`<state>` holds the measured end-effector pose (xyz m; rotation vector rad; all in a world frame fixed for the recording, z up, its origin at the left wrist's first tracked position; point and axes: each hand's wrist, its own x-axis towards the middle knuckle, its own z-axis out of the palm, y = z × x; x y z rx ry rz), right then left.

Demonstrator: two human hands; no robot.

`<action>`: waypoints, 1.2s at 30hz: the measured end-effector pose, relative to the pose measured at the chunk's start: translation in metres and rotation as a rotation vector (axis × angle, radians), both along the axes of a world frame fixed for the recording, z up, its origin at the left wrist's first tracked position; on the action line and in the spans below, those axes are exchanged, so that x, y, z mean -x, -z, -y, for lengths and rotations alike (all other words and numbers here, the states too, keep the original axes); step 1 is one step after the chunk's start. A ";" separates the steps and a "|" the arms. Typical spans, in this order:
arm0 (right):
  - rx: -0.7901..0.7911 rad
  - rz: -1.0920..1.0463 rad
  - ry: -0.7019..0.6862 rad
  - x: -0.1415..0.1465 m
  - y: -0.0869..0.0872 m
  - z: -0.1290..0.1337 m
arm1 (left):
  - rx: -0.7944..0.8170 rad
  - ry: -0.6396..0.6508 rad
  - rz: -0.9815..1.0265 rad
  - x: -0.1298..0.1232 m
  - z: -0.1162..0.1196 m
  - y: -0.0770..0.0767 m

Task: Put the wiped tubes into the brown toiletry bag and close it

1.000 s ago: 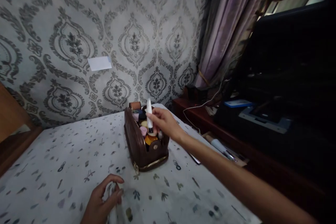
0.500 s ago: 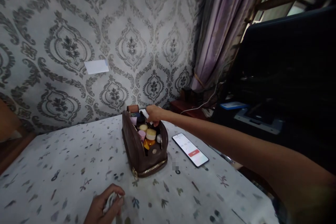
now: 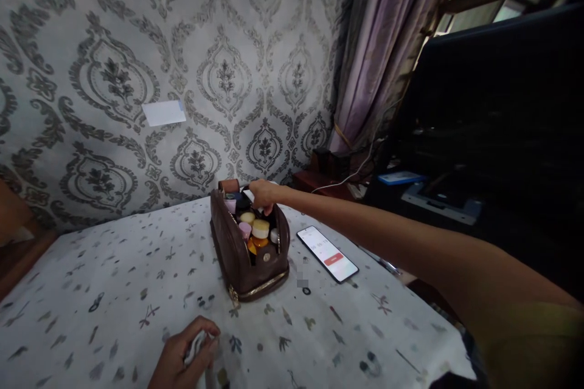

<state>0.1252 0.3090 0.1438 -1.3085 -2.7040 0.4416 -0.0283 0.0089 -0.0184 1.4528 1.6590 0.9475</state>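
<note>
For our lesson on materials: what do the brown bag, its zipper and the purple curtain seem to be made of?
Brown bag: leather or imitation leather, smooth with a soft sheen.
Zipper: probably metal, gold-coloured and glinting.
Purple curtain: likely fabric, faintly lustrous, hanging in soft folds.

I face a grey wall (image 3: 155,67) papered with darker, ornate medallions; a small white card (image 3: 164,113) shows against it. Before me spreads a surface (image 3: 132,279) covered in white, printed with small leaf motifs. To my right, a purple curtain (image 3: 374,55) hangs gathered by a tie, beside a window (image 3: 506,12) with pale daylight. A large black panel (image 3: 493,91) leans nearby; brown wood (image 3: 16,249) edges my left. The room is dim.
</note>
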 end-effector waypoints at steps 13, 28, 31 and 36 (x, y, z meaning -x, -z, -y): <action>-0.202 -0.163 0.144 -0.031 -0.006 0.006 | -0.037 -0.190 0.042 -0.013 0.004 -0.018; -0.438 0.159 0.017 -0.035 0.026 0.035 | -0.095 -0.486 0.122 0.007 -0.001 -0.028; -0.390 0.198 0.022 -0.021 0.021 0.028 | -0.090 -0.441 0.126 0.004 -0.002 -0.022; -0.364 0.162 0.063 -0.022 0.010 0.029 | -0.108 -0.333 0.065 0.003 -0.001 -0.020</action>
